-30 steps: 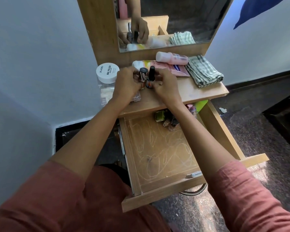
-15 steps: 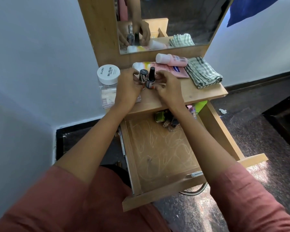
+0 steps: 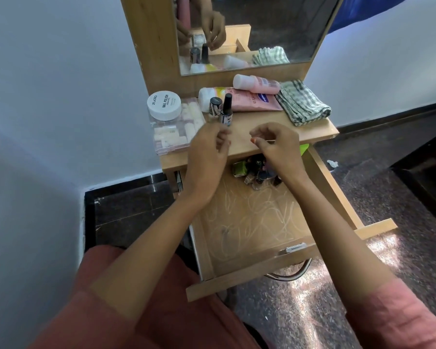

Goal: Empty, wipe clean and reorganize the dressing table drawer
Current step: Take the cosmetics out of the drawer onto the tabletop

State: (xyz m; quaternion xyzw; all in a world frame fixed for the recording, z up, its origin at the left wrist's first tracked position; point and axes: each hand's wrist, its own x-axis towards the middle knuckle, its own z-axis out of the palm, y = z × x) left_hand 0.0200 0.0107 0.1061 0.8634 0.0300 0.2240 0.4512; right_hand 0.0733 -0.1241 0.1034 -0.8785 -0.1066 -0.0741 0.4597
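The wooden drawer [image 3: 247, 275] is pulled out below the dressing table top [image 3: 310, 132]. Its scratched floor is bare in front, and several small bottles [image 3: 254, 172] lie clustered at its back. Two nail polish bottles [image 3: 222, 109] stand upright side by side on the table top. My left hand [image 3: 207, 157] hovers just in front of them with loosely curled fingers, holding nothing. My right hand [image 3: 277, 144] hangs over the table's front edge, fingers also relaxed and empty.
On the top sit a white-lidded jar [image 3: 164, 105], a clear box of small pieces [image 3: 174, 132], a pink tube [image 3: 252, 100], a pink bottle [image 3: 257, 84] and a folded checked cloth [image 3: 302, 102]. A mirror [image 3: 252, 28] rises behind. A white wall is left, dark floor right.
Both hands have let go of the two nail polish bottles and drawn back towards me. The bottles now stand alone on the table top.
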